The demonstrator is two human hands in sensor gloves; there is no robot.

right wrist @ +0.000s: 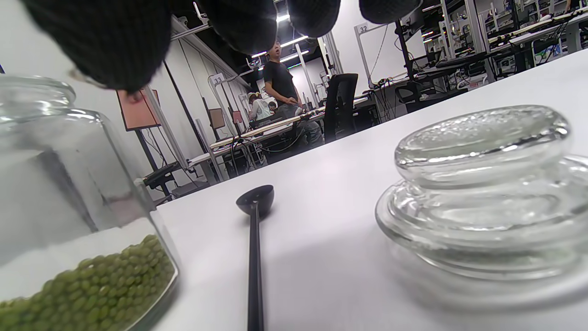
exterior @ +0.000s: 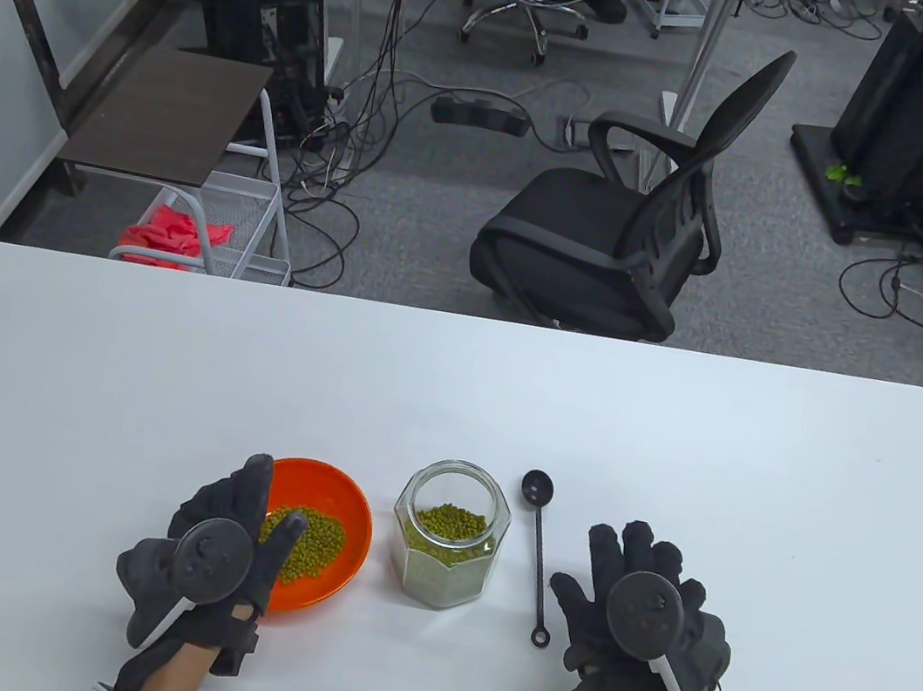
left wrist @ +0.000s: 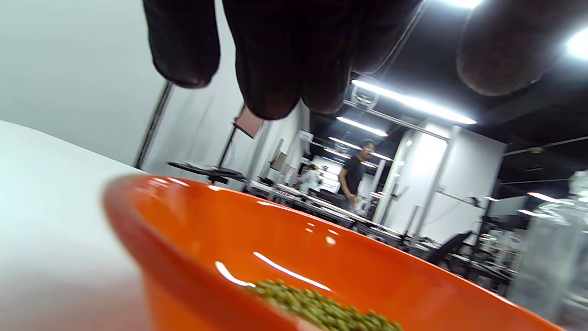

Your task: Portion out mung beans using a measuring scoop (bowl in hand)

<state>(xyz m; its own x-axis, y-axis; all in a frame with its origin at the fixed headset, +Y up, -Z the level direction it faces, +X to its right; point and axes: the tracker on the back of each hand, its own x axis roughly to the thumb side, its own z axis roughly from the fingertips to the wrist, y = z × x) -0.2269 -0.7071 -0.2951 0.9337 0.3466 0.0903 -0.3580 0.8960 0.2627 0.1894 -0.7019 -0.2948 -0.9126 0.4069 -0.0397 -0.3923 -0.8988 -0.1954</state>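
One bowl point(exterior: 348, 521), one jar point(exterior: 445, 550), one scoop point(exterior: 537, 553), one lid point(right wrist: 482, 184).

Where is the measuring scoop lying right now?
In the table view the measuring scoop lies flat on the table, between the open jar and the right hand, untouched.

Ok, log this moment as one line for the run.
left hand: over orange bowl, beans inside | right hand: open, above glass lid | scoop: on table, untouched | jar: open
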